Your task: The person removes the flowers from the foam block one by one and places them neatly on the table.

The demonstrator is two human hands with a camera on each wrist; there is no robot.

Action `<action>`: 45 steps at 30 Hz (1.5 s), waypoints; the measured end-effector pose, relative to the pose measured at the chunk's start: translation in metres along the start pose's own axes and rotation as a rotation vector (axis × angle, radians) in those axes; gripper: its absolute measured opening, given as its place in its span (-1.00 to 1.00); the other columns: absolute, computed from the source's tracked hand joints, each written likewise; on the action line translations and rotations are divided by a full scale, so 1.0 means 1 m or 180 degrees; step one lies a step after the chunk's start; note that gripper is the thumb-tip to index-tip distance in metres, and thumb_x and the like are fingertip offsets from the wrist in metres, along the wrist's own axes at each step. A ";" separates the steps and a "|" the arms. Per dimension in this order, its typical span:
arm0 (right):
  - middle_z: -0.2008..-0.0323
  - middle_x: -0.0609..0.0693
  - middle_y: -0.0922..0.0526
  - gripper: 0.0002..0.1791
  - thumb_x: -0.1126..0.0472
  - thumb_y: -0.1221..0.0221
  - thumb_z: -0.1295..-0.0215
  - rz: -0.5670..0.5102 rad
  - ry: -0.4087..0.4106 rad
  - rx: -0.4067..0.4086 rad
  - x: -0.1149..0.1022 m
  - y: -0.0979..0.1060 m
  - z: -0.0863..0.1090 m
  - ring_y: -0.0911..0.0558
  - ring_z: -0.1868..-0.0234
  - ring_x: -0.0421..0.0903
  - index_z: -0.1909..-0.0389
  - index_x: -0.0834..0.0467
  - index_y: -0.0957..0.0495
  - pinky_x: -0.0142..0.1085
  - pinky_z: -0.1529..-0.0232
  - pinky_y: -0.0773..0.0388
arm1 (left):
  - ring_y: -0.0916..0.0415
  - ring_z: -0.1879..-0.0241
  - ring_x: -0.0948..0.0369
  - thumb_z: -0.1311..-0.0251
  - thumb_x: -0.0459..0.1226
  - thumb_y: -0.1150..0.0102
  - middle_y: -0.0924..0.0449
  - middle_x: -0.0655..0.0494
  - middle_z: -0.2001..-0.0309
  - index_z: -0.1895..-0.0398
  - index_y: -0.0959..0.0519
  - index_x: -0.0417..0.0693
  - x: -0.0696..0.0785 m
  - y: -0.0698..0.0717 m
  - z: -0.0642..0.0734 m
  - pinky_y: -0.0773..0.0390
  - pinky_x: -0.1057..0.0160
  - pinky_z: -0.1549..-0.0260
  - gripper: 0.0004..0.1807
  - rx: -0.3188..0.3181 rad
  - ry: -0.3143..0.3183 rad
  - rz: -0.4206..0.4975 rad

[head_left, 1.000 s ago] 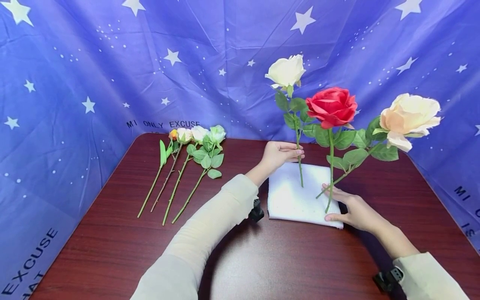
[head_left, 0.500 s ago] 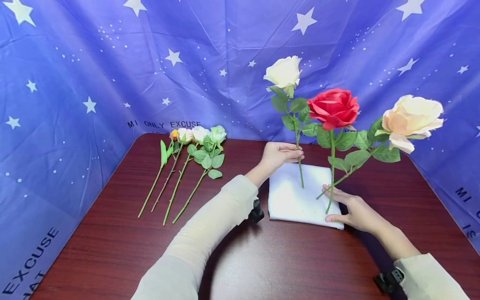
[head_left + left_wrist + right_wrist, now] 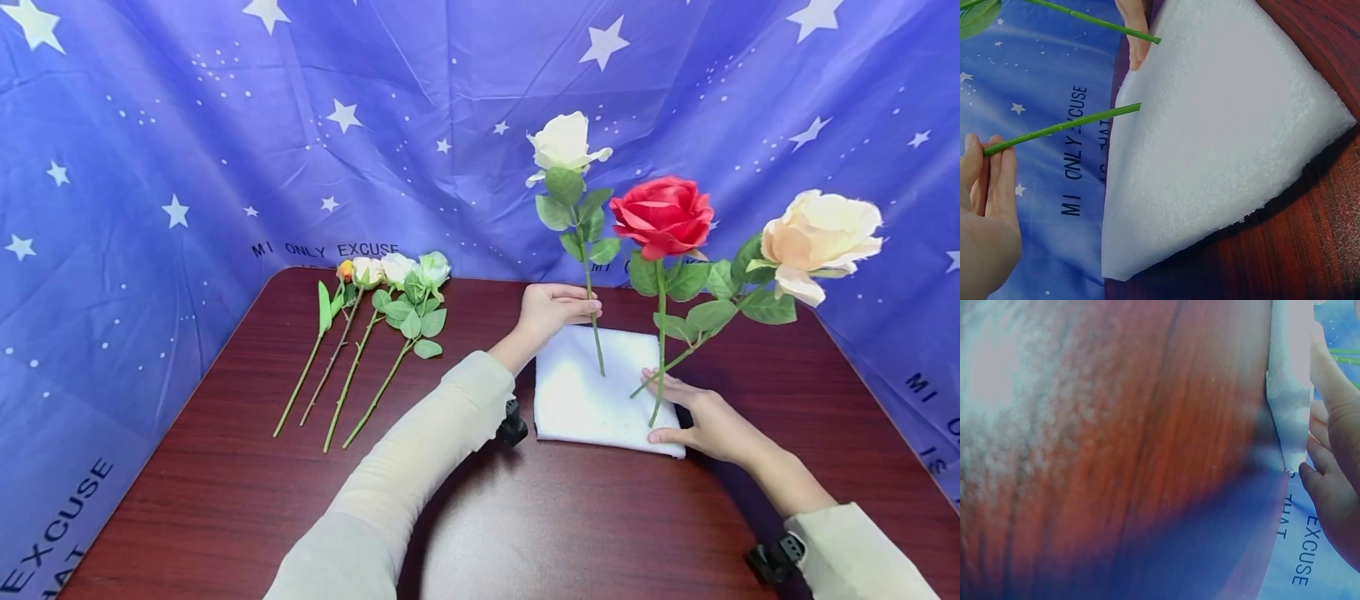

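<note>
In the head view, my left hand (image 3: 555, 312) pinches the stem of a white rose (image 3: 562, 143) between thumb and fingertips. The stem's lower end meets the top of a white foam block (image 3: 585, 408); in the left wrist view the stem (image 3: 1063, 126) meets the foam too. How deep it goes is hidden. My right hand (image 3: 712, 423) rests on the block's right side, thumb and fingers spread with the nearby stems between them. A red rose (image 3: 663, 215) stands upright in the foam. A peach rose (image 3: 817, 242) leans right, its stem crossing behind the red rose's.
Several flowers lie in a row on the left of the dark wooden table (image 3: 225, 500): a closed green bud (image 3: 325, 308), a small orange flower (image 3: 345, 270), a pale pink one (image 3: 367, 272) and white ones (image 3: 433, 270). A blue star-print cloth (image 3: 420, 100) hangs behind.
The white rose has turned in my left hand, and its head and leaves have shifted slightly left. My right hand and the foam block have stayed in place.
</note>
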State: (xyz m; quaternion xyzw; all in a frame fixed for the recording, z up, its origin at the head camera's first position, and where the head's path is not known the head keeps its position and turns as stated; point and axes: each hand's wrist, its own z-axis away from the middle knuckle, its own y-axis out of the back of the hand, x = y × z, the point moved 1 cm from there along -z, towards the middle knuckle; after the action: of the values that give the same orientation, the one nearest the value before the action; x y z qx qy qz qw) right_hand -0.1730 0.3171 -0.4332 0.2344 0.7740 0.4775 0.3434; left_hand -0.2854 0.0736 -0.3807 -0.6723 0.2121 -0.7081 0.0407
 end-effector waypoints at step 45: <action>-0.18 0.36 -0.51 -0.13 -0.01 -0.49 0.19 0.0028 0.0101 0.0104 0.002 0.001 0.003 0.08 -0.31 -0.72 -0.20 0.28 -0.48 -0.96 -0.22 0.12 | -0.70 0.47 0.23 -0.14 -0.59 -0.16 -0.62 -0.44 0.13 0.04 -0.54 -0.56 0.043 0.060 0.002 -0.75 0.10 0.16 -0.71 0.0125 -0.0254 -0.0059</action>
State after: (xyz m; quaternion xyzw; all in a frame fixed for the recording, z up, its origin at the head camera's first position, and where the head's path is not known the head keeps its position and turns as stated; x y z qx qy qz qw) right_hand -0.1720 0.3203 -0.4335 0.2358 0.7861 0.4700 0.3250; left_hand -0.3012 0.0043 -0.3615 -0.7010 0.1901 -0.6851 0.0557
